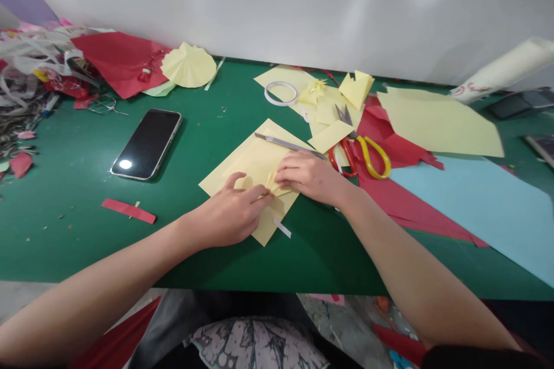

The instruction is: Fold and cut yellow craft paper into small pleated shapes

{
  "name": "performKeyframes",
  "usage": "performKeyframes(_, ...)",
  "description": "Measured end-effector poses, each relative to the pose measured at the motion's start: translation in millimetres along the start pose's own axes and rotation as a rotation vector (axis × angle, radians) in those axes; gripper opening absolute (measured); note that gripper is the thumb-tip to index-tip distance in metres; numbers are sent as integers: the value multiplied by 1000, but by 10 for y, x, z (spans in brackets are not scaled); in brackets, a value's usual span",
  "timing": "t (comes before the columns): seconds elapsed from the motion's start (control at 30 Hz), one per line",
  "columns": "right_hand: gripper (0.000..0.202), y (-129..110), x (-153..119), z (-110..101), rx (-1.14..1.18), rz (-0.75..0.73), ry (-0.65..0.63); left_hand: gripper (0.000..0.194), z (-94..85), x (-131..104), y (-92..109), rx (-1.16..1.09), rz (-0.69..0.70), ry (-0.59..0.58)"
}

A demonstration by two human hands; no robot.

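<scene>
A small folded piece of yellow paper [271,183] is pinched between my two hands, over a larger yellow paper sheet [234,168] lying on the green table. My left hand [236,210] closes its thumb and fingertips on the near left side of the folded piece, its index finger raised and bent. My right hand [309,176] grips the far right side with curled fingers. A slim metal craft knife [288,143] lies across the sheet just beyond the right hand. By the sheet's near corner is a short white strip [282,228].
Scissors [363,153] with red and yellow handles lie right, among yellow scraps and red paper [402,202]. A tape roll [280,94] sits behind. Blue paper [480,202] covers the right side. A phone [148,144] and red strip [128,210] lie left; a cluttered heap [38,81] is far left.
</scene>
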State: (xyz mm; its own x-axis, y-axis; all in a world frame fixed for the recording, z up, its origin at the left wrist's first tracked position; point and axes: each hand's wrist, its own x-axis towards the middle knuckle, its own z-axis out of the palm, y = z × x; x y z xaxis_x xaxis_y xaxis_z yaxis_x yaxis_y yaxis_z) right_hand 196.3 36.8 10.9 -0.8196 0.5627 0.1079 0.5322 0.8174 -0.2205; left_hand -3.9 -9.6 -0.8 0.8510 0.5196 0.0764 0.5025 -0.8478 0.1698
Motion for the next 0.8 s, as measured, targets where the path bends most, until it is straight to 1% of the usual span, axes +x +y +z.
performKeyframes(0.13,17,10,-7,-6,49,36,1,33,30,15,9,12,5,23)
performKeyframes(0.37,16,24,-3,6,127,78,-10,35,63,35,28,56,-30,0)
performKeyframes(0.5,14,23,6,4,196,130,-7,36,67,32,23,49,-26,0)
performKeyframes(0.8,9,17,11,13,291,224,10,35,90,29,12,34,0,40)
